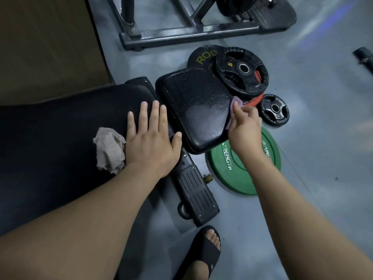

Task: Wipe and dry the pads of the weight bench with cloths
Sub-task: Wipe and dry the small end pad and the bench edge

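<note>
The bench has a long black back pad [60, 122] at left and a smaller black seat pad [193, 106] in the middle, which looks wet and shiny. My left hand [153, 138] lies flat, fingers spread, on the end of the back pad. A crumpled beige cloth [109, 150] rests on that pad just left of my wrist, apart from my fingers. My right hand [244, 128] pinches a pink cloth [234, 106] against the right edge of the seat pad.
Black weight plates [242, 71] and a small one [274, 109] lie right of the seat pad, with a green plate [228, 168] below my right hand. A grey machine frame [181, 35] stands behind. The bench foot [193, 195] and my sandalled foot [203, 253] are near.
</note>
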`<state>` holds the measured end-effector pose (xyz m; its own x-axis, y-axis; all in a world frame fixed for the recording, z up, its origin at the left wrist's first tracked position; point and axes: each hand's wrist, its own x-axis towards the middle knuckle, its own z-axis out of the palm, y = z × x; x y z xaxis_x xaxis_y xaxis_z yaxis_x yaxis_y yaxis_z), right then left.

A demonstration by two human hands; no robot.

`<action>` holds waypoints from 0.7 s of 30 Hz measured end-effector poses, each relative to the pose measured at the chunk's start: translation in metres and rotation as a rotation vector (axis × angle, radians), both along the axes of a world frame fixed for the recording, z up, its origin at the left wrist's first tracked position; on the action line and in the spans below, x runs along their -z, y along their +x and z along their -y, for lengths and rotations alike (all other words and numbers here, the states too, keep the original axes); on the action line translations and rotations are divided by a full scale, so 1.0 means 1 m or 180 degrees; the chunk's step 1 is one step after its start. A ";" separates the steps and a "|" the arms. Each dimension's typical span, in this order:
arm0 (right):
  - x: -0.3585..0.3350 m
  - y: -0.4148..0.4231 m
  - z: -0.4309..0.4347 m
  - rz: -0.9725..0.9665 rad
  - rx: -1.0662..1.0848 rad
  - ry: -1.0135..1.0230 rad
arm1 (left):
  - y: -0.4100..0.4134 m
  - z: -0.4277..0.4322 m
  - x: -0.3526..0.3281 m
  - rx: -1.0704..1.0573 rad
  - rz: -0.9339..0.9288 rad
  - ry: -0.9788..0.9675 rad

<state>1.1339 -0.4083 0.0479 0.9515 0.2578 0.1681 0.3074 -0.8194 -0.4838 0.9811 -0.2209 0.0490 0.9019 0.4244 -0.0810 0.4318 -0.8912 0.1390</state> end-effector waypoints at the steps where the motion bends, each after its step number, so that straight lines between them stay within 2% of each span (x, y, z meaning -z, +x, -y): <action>1: 0.002 -0.012 0.004 0.0103 -0.0062 0.0009 | -0.001 -0.001 -0.001 0.0039 0.0012 0.0016; 5: 0.004 -0.023 0.009 0.0338 -0.0240 0.0031 | -0.005 -0.006 -0.004 0.0190 0.0063 0.0073; 8: 0.001 0.020 -0.011 -0.0121 -0.0067 0.0156 | -0.005 -0.006 -0.003 0.0211 0.0160 0.0060; 13: -0.014 0.079 -0.041 -0.1184 -0.0282 0.0113 | -0.004 -0.005 0.001 0.0224 0.0174 0.0100; 21: -0.019 0.028 0.012 -0.1328 -0.0099 0.0399 | -0.001 -0.003 -0.002 0.0221 0.0087 0.0233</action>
<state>1.1623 -0.4199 0.0670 0.9366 0.2896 -0.1972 0.0883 -0.7399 -0.6669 0.9796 -0.2175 0.0511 0.9308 0.3646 -0.0271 0.3655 -0.9271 0.0834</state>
